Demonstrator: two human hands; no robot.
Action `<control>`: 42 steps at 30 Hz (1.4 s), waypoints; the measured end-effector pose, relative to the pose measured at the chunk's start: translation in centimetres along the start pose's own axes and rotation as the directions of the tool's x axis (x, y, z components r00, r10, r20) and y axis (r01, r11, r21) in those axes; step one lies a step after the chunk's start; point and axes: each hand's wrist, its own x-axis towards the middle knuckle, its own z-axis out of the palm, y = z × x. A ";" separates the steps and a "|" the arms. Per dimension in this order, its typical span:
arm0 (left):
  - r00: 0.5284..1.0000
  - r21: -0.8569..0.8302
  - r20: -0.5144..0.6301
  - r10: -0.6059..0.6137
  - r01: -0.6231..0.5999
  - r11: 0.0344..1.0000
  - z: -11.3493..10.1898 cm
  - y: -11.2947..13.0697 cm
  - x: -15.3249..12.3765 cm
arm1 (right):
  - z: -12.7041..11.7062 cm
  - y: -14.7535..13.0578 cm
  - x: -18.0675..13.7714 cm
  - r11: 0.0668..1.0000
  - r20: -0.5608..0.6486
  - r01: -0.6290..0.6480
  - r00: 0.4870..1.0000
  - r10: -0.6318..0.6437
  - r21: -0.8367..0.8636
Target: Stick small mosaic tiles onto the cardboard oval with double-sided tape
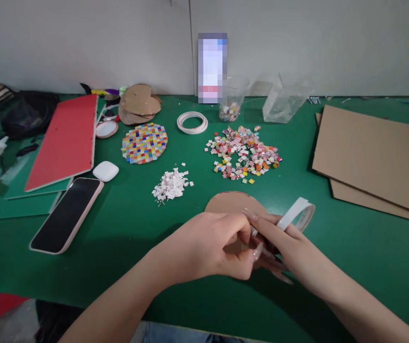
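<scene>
My left hand (214, 247) is curled, its fingertips pinching at the near edge of a round cardboard disc (233, 203) lying on the green table. My right hand (279, 240) meets it there, fingers closed around a roll of white double-sided tape (300, 214), with a strip pulled out toward the disc. Both hands cover the disc's near half. Just beyond the disc lie a heap of colourful mosaic tiles (244, 153) and a small pile of white paper scraps (172, 185).
A finished mosaic disc (144, 143), a second tape roll (192, 122), a plastic cup of tiles (232, 99) and a clear bag (285, 101) sit further back. Cardboard sheets (372, 157) lie right. A phone (66, 214), earbud case (105, 171) and red board (66, 139) lie left.
</scene>
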 end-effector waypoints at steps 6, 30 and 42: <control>1.000 -0.020 -0.003 0.027 -0.027 0.999 -0.1 0.0 0.1 | -0.2 0.3 0.1 0.999 0.025 0.015 1.000 -0.016 0.048; 0.998 0.049 -0.037 0.044 -0.042 0.998 0.1 -0.1 0.2 | 0.3 0.2 -0.1 0.998 -0.047 0.013 0.999 -0.016 -0.057; 1.000 0.003 -0.009 0.008 -0.008 1.000 0.0 0.0 0.0 | 0.0 0.2 0.0 1.000 -0.022 0.011 1.000 -0.011 -0.017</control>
